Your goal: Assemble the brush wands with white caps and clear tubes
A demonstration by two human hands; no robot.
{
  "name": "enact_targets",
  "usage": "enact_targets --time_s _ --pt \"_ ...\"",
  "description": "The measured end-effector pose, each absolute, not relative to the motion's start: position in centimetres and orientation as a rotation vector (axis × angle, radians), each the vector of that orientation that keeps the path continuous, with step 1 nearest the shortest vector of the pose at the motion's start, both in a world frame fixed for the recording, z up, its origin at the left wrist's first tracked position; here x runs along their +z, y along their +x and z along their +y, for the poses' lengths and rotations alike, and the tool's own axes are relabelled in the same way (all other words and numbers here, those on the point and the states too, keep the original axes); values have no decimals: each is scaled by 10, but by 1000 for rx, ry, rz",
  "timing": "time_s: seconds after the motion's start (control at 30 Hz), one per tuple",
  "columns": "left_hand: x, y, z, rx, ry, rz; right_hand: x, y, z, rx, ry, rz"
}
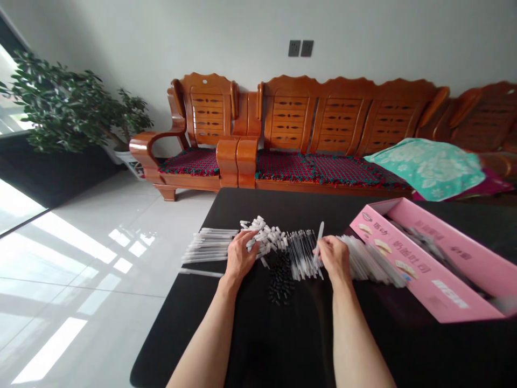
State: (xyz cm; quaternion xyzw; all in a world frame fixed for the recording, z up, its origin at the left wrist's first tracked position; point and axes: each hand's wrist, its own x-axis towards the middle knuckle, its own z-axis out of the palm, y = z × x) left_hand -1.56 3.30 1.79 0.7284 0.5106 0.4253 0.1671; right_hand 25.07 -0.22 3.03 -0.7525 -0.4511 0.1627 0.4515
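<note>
My left hand [241, 254] reaches into the left side of a heap of white pen caps [269, 237], thumb and fingers closed around a small white piece that looks like a cap. Upright in the pinch of my right hand [333, 256] is a whitish pen barrel [320, 237]. Just left of that hand lies a row of thin pen refills [299, 256] with dark tips. Beyond it on the right, pale translucent barrels [369, 260] are laid side by side. Small black plugs [281, 283] are piled between my arms. White pens [212, 245] lie in a stack left of my left hand.
A pink cardboard box [428, 269] with grey contents stands on the right of the black table [278, 345]. Wooden benches [315, 116] with woven seat covers line the wall behind. A turquoise cloth [428, 164] lies on the bench, and a potted plant [76, 102] stands at left.
</note>
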Motion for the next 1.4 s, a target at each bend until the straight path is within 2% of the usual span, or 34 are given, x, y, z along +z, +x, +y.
enact_targets --time_s 0.13,0.37,0.6,0.83,1.0,1.23,1.4 --pt "21 -13 31 1159 2024 1381 24 240 0 646 -1781 -990" --pt "30 1 22 1077 1964 1362 16 241 5 709 -1688 -921" --pt "43 57 11 812 2101 1322 9 246 9 619 -1720 -894" --pt "41 107 16 490 2181 1642 10 244 8 504 -1740 -948" --pt "36 119 18 348 2206 1702 10 243 8 478 -1734 -909" --pt "32 121 19 407 2105 1728 3 244 10 494 -1662 -881" --pt "32 98 23 735 1843 1578 6 238 11 649 -1457 -751"
